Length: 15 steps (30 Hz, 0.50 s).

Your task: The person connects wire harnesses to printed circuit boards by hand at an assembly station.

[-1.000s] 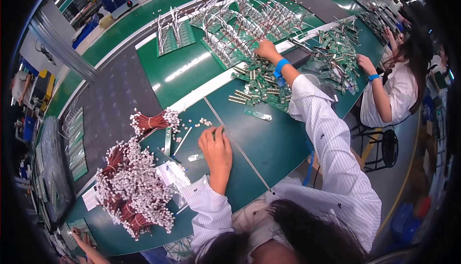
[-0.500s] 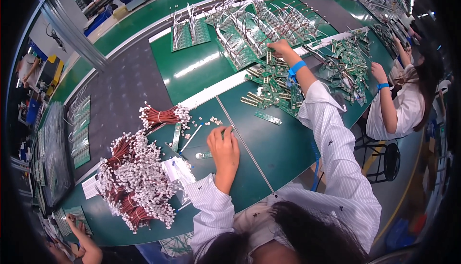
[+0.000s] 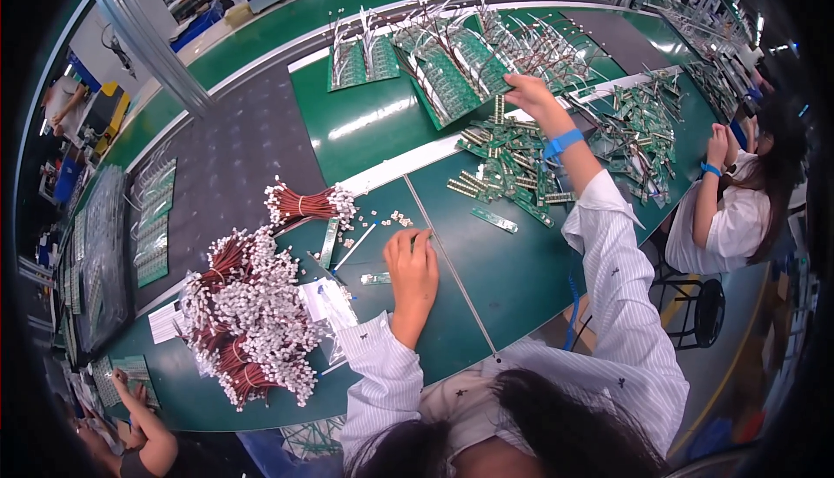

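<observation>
My right hand [image 3: 533,98] reaches across the bench, its fingers pinched at the right corner of a green circuit board panel [image 3: 441,87] that bears brown and white wires. The panel is tilted. Below that hand lies a heap of narrow green circuit board strips [image 3: 512,161]. My left hand [image 3: 412,274] rests low over the green bench mat, fingers curled together; what they hold, if anything, is too small to make out. Beside it are a small circuit board strip [image 3: 375,279], a thin white stick [image 3: 354,246] and scattered small white connectors [image 3: 400,217].
A large pile of red-brown wire bundles with white connectors [image 3: 252,313] covers the left of the bench, with another tied bundle [image 3: 308,204] behind it. More wired panels [image 3: 363,59] stand at the back. A co-worker [image 3: 725,191] sits at the right, near a second strip heap [image 3: 638,135].
My right hand has closed on the panel's corner, and the panel has shifted and tilted up. My left hand stays nearly in place. The co-worker's hands at the right have come together.
</observation>
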### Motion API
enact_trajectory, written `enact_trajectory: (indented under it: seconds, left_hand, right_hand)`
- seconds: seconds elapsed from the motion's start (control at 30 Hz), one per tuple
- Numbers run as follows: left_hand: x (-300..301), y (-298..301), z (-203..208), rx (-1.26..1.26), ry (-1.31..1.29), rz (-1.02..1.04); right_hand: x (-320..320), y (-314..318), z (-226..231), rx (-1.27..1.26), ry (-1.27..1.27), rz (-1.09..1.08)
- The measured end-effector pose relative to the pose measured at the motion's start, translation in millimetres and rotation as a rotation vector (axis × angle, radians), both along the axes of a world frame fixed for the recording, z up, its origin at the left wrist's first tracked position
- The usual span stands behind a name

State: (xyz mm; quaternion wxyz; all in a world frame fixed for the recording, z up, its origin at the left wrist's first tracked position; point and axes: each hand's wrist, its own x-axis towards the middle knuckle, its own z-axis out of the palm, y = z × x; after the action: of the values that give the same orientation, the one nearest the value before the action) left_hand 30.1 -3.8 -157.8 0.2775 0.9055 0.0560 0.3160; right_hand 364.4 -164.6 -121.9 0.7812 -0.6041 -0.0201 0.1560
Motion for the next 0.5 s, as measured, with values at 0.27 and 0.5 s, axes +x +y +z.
enact_trajectory:
  seconds: [0.27,0.5]
  left_hand:
    - [-6.1,7.1,13.2,-0.415,0.008,-0.043]
    - [-22.4,12.2,52.0,-1.600,-0.201,-0.623]
  right_hand:
    - [-75.9,-34.8,45.4,0.160,-0.078,0.230]
    - [-193.6,-34.4,58.1,0.360,0.019,0.481]
